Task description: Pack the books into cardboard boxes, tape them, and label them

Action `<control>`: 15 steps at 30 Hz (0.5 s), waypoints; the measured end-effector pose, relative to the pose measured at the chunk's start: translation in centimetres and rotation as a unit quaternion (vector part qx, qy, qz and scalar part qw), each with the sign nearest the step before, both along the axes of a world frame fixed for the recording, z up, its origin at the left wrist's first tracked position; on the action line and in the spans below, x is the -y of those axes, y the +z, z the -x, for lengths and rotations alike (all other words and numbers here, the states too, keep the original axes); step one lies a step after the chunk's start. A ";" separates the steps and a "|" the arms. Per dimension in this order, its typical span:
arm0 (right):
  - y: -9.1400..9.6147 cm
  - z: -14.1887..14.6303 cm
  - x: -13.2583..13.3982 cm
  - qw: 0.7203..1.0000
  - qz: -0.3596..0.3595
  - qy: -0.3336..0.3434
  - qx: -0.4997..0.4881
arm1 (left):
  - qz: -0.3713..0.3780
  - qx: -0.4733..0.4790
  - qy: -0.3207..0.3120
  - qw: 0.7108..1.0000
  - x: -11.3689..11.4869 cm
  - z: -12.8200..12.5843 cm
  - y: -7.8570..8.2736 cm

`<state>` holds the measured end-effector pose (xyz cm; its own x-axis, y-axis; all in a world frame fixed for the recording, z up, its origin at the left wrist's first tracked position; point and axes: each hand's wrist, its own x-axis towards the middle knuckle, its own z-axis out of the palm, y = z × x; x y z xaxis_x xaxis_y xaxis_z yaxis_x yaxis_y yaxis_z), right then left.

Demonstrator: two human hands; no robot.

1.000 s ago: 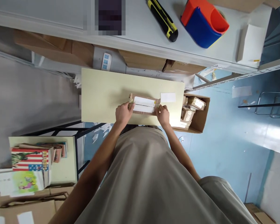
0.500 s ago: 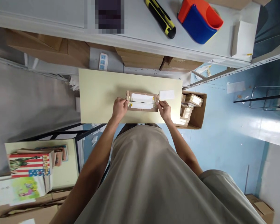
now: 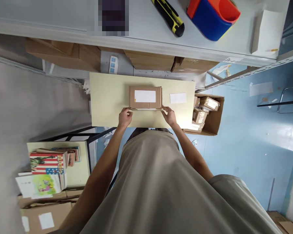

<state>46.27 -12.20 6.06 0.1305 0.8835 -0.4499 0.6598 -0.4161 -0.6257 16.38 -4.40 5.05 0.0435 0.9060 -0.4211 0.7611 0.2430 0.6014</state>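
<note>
A small brown cardboard box (image 3: 145, 105) is on the pale yellow table in front of me. A broad face with a white label (image 3: 145, 96) shows, and a narrow strip with white on it runs along the near edge. My left hand (image 3: 125, 117) has its thumb and fingers at the box's near left corner. At the near right corner my right hand (image 3: 169, 116) pinches the box the same way. The fingertips are partly hidden by the box edge. A white paper slip (image 3: 178, 98) lies to its right.
An open carton (image 3: 213, 120) with several small taped boxes stands right of the table (image 3: 107, 97). On the shelf above are a box cutter (image 3: 169, 18) and a red-and-blue tape dispenser (image 3: 213, 19). Books (image 3: 47, 162) lie on a side table at lower left.
The box has been tilted, so the face with two white strips has turned toward me and a broad labelled face shows. My hands stay at its ends. The view has shifted slightly.
</note>
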 end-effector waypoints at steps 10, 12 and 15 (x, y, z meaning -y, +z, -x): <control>-3.1 -6.1 1.4 0.997 -0.004 -0.074 0.027 | -0.129 -0.030 0.115 0.984 0.1 -3.0 2.6; -4.1 -8.8 1.4 0.987 -0.005 -0.148 0.060 | -0.153 0.016 0.055 0.987 -0.2 -6.1 3.3; -5.9 -12.4 1.2 0.971 -0.001 -0.218 0.094 | -0.147 0.105 -0.066 0.981 0.0 -12.7 2.7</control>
